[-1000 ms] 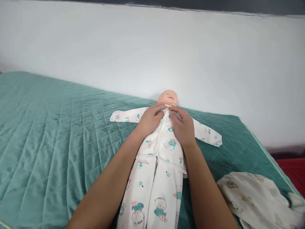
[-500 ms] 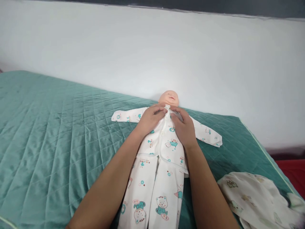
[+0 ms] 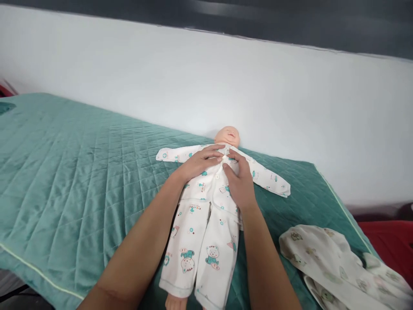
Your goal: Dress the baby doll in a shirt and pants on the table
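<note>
A baby doll (image 3: 227, 135) lies on its back, dressed in a white printed long-sleeved shirt (image 3: 206, 189) and matching trousers (image 3: 189, 241). My left hand (image 3: 202, 162) rests across the upper chest, its fingertips gripping the shirt front beside a small white button. From the other side my right hand (image 3: 240, 183) reaches the same spot, thumb and index finger curled at the front edge. Another button shows fastened lower down. Both sleeves stretch outward, and one bare foot (image 3: 176, 302) shows below a trouser leg. The exact hold on the cloth is partly hidden by my fingers.
A green quilted cover (image 3: 80, 172) lies under the doll. White printed cloth (image 3: 335, 262) is bunched at the right front. Behind the doll's head rises a white wall (image 3: 193, 77). Something red (image 3: 387, 241) stands beyond the right edge.
The view has tilted and shifted, so the trouser hems and a foot now show. My hands have come slightly lower on the shirt front, the right thumb closer to the button.
</note>
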Tool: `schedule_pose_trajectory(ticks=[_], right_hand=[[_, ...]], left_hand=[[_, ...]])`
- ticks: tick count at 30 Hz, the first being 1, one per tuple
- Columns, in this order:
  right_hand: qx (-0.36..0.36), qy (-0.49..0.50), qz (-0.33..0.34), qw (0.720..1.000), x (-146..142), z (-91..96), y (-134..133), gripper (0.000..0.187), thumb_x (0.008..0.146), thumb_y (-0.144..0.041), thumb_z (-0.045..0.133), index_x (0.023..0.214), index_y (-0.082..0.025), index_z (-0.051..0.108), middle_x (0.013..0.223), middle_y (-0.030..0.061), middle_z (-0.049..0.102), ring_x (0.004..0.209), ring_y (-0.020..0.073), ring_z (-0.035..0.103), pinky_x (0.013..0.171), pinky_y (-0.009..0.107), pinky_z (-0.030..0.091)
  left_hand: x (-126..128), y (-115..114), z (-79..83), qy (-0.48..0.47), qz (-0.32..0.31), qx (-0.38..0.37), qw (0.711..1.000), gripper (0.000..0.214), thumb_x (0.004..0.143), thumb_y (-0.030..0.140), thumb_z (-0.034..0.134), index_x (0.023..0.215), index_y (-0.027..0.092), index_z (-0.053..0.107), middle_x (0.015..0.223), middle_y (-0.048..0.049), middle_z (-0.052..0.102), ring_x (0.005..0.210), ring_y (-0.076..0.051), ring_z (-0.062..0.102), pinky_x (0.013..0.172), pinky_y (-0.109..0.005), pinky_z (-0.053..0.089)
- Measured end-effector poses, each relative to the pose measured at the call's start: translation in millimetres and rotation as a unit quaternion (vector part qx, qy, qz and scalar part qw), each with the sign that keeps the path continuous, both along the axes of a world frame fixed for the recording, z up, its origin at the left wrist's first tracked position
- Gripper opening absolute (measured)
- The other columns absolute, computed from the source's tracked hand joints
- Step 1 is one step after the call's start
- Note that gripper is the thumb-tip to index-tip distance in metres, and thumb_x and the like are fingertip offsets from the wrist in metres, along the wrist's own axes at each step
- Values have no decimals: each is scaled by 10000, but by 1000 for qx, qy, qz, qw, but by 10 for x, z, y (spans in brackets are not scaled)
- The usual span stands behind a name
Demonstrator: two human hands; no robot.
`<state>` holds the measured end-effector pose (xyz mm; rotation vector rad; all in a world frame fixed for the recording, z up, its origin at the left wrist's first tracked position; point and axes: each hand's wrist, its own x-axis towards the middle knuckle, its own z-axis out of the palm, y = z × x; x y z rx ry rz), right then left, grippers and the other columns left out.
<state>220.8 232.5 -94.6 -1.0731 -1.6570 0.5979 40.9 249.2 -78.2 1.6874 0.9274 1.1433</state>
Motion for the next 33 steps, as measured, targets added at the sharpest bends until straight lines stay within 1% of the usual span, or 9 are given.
schedule_pose_trajectory(ticks=[3,6,10,17,23,28,33], right_hand=[[3,17,-9,1000,19,-67,-110,266,907,-323,605,1168,-277,587,1450,59,567,1376,249,485,1181,508,341],[9,1,-7,1000,40,-96,-159,235,912,-323,613,1143,-282,602,1479,52,546,1395,251,465,1185,516,335],[26,-31,-13,999,41,-69,-155,251,924,-306,602,1174,-290,615,1469,51,555,1392,251,457,1182,524,337],[38,-49,-27,998,17,-30,-162,268,946,-281,576,1204,-306,641,1445,30,579,1379,239,466,1174,513,359],[15,-49,-20,998,25,-17,-166,288,948,-286,576,1214,-330,678,1455,6,575,1399,242,450,1191,524,346],[-10,-32,-10,999,37,11,-159,278,963,-275,543,1171,-340,715,1455,-16,581,1410,235,439,1194,526,348],[0,-32,-14,999,36,-6,-146,259,944,-283,574,1172,-325,690,1438,-8,594,1392,233,453,1193,519,341]], left_hand=[[0,18,-22,0,-3,4,1000,197,895,391,664,1019,263,749,1546,-19,512,1484,-246,397,1228,-443,310],[9,34,-26,-2,0,1,1000,192,900,402,662,1010,269,745,1547,-16,510,1485,-245,397,1234,-455,298],[20,43,-10,-2,3,-10,1000,190,900,403,665,1013,276,748,1548,-14,509,1487,-252,393,1228,-463,310],[44,22,56,6,9,-25,1000,195,892,400,667,995,267,765,1548,-14,507,1478,-267,404,1225,-477,315],[41,8,71,35,11,-9,999,223,904,416,645,1028,277,768,1577,-5,477,1478,-271,403,1237,-468,292],[33,38,31,34,25,9,999,156,879,378,671,950,258,742,1533,-16,526,1455,-257,439,1237,-464,282],[76,63,5,38,53,37,997,142,844,358,698,900,229,687,1478,-51,572,1422,-254,472,1215,-460,306]])
